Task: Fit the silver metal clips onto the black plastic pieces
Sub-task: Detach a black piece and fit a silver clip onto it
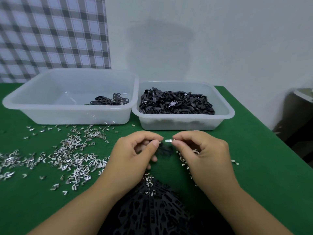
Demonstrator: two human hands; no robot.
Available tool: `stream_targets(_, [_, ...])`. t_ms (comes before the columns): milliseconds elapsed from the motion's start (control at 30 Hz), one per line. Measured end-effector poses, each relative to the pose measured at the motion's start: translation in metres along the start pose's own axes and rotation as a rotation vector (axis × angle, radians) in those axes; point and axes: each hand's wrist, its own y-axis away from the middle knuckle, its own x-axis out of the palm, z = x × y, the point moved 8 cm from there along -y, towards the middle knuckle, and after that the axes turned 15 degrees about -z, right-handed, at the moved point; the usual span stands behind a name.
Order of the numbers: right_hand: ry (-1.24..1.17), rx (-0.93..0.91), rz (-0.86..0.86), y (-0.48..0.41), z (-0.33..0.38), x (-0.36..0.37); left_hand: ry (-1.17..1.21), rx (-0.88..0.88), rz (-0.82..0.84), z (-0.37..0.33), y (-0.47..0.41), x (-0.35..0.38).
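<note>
Small-part pinch, centre frame.
Both grips closed: right hand [203, 150] pinches silver clip [168, 141] by one end, likely stiff and slick; left hand [133, 150] pinches light black piece [164, 150].

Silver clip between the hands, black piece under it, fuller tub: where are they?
Silver clip [168, 141]: head view, its shiny middle.
Black piece [165, 150]: head view, its visible middle.
Fuller tub [179, 123]: head view, front wall.
</note>
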Motion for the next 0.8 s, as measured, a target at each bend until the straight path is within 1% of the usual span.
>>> stream_targets(100, [0.002, 0.056, -0.022, -0.003, -0.008, -0.006, 0.065, -0.055, -0.018, 0.005, -0.002, -0.002])
stream_targets(300, [0.031, 0.016, 0.031, -0.003, -0.007, -0.001, 0.118, -0.107, -0.032, 0.010, -0.004, -0.002])
stream_targets(600, [0.072, -0.036, 0.031, 0.000, -0.001, 0.004, 0.153, -0.126, -0.022, 0.010, -0.003, 0.000])
stream_targets(800, [0.103, -0.032, 0.035, 0.000, -0.003, 0.004, 0.161, -0.122, -0.038, 0.009, -0.003, -0.001])
